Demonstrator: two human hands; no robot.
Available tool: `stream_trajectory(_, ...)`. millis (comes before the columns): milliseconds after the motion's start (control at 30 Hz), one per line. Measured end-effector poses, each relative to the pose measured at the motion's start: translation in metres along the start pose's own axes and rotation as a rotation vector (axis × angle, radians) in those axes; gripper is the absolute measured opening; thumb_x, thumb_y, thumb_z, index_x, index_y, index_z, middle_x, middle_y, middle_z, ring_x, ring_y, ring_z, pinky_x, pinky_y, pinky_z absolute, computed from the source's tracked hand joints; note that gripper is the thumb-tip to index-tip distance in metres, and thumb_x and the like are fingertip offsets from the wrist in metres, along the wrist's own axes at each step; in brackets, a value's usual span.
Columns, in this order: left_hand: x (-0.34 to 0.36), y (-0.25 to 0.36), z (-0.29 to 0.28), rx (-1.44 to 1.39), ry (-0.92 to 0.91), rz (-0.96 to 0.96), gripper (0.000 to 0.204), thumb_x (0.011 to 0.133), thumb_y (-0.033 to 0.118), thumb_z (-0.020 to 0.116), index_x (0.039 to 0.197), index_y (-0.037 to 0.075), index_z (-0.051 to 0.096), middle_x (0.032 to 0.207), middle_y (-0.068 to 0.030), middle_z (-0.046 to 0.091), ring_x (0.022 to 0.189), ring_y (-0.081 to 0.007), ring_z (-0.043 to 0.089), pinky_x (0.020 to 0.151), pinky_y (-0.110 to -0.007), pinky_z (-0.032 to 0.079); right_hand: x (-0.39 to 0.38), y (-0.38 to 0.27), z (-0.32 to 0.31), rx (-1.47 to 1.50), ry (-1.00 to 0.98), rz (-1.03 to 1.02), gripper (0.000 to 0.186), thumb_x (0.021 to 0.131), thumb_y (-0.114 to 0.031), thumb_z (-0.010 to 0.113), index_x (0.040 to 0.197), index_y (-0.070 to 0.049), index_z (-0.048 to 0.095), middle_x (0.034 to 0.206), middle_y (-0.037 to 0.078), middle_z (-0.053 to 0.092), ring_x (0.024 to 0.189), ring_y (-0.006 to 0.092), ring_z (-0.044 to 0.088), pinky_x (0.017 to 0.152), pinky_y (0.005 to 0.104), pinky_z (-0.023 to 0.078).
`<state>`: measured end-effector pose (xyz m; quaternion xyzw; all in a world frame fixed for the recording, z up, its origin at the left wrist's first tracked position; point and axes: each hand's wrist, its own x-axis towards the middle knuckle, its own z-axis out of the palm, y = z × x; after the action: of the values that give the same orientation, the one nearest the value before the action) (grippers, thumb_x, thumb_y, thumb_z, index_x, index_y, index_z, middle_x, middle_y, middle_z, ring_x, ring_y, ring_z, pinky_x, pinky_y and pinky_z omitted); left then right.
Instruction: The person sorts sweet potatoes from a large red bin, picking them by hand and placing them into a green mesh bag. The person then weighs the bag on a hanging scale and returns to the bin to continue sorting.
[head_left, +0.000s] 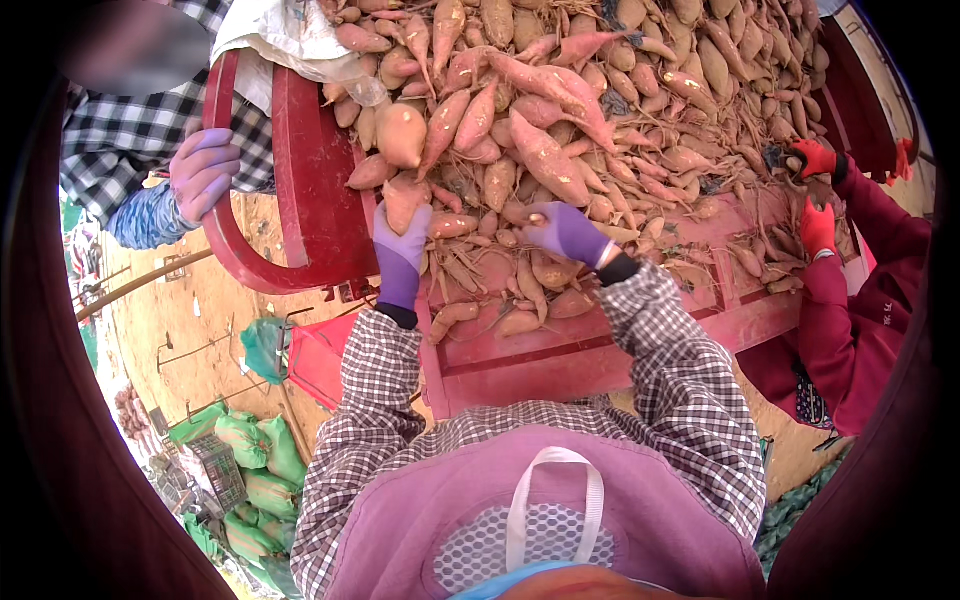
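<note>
My left hand (pixel 402 252), in a purple glove, grips a sweet potato (pixel 405 203) at the near left edge of the heap, beside the red side panel. To its right, my right hand (pixel 570 234), also gloved in purple, is closed on a small sweet potato (pixel 519 213), mostly hidden by the fingers. Around both hands lies the pile of sweet potatoes (pixel 550 165), of many sizes, with thin roots and soil on them. A big round sweet potato (pixel 402 136) rests just beyond my left hand.
The pile lies on a red cart bed (pixel 540 380) with a curved red rail (pixel 232 245). A co-worker's gloved hand (pixel 205 170) holds that rail. Another co-worker's red-gloved hands (pixel 817 225) work at the right. Green sacks (pixel 270 490) and a crate (pixel 213 472) stand lower left.
</note>
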<state>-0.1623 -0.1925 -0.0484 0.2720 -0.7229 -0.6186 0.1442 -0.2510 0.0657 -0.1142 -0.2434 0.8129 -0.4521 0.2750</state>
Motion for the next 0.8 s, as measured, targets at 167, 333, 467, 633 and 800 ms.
stream_trajectory(167,0.054,-0.023,0.012,0.347,0.217,0.35,0.054,0.081,0.021,0.077,0.12,-0.008,0.052,0.101,-0.0155,0.063,0.091,-0.0233,0.061,0.079,-0.035,0.051,-0.027,-0.03,-0.066,-0.332,0.43,0.076,0.043,0.082,-0.014,0.062,0.123,-0.002,0.059,0.112,0.022,0.064,0.094,0.0328,0.067,0.081,0.04,0.054)
stream_trajectory(333,0.125,-0.058,-0.004,-0.163,-0.126,-0.133,0.059,0.082,0.027,0.076,0.125,-0.005,0.053,0.106,-0.0175,0.064,0.094,-0.0264,0.061,0.082,-0.038,0.051,0.039,-0.05,-0.033,-0.67,0.036,0.265,0.056,0.077,-0.038,0.072,0.119,-0.004,0.06,0.112,0.021,0.066,0.099,0.0356,0.067,0.087,0.0434,0.052)
stream_trajectory(467,0.098,0.009,0.025,0.283,-0.439,0.005,0.041,0.089,0.016,0.066,0.127,0.003,0.058,0.109,-0.0151,0.065,0.099,-0.0254,0.063,0.089,-0.035,0.05,0.051,-0.048,-0.055,-0.605,-0.104,0.449,0.061,0.072,-0.042,0.077,0.119,-0.005,0.066,0.112,0.016,0.07,0.106,0.0313,0.067,0.088,0.0401,0.053)
stream_trajectory(633,0.134,0.002,0.011,-0.045,-0.539,-0.325,0.044,0.087,0.013,0.065,0.13,0.007,0.058,0.114,-0.0157,0.064,0.107,-0.027,0.062,0.093,-0.034,0.049,-0.002,-0.031,-0.067,0.564,-0.022,0.155,0.055,0.087,-0.033,0.071,0.127,0.001,0.057,0.118,0.01,0.066,0.106,0.0196,0.062,0.093,0.0333,0.049)
stream_trajectory(800,0.115,-0.045,0.015,-0.244,-0.314,-0.171,0.042,0.083,0.016,0.071,0.119,-0.002,0.06,0.109,-0.009,0.065,0.098,-0.0211,0.063,0.085,-0.032,0.052,-0.027,-0.034,-0.046,1.161,-0.147,0.094,0.05,0.097,-0.032,0.061,0.133,0.001,0.053,0.124,0.008,0.062,0.11,0.0167,0.06,0.096,0.0313,0.047)
